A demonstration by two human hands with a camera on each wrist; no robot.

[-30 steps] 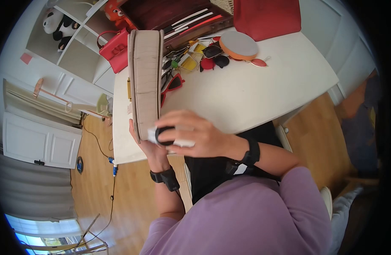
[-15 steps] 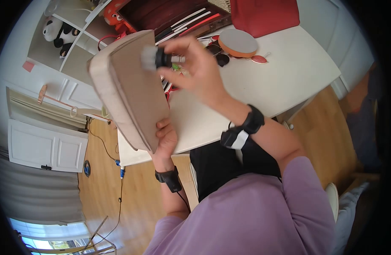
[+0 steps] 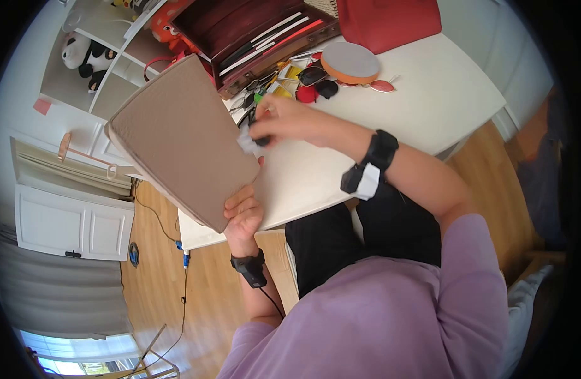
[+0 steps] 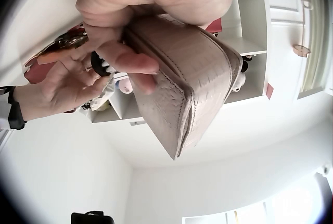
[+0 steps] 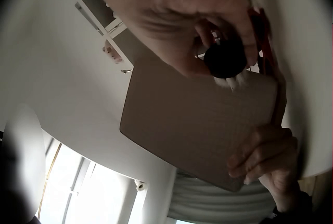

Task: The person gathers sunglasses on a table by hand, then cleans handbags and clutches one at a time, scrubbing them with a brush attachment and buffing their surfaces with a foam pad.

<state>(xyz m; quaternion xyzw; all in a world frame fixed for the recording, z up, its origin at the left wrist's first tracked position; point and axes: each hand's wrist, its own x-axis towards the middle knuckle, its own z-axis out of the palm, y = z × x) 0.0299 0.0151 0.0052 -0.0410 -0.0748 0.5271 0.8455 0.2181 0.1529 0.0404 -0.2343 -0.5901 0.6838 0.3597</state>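
Observation:
In the head view my left hand grips the lower corner of a beige, crocodile-patterned handbag, holding it up tilted over the table's left side. Its broad flat face is turned to the right. Stitched seams along the bag's edges show in the left wrist view. My right hand pinches a small brush with a round black body and pale bristles. The bristles lie right at the bag's flat face, near its right edge, and are blurred in the head view.
Several sunglasses lie behind the right hand on the white table, beside a round grey-topped box. An open dark case and a red bag stand at the back. Shelves with a panda toy are at left.
The bag has turned from edge-on to show its flat face. The right hand took the brush from the bag's lower end up to its upper face, then down along its right edge.

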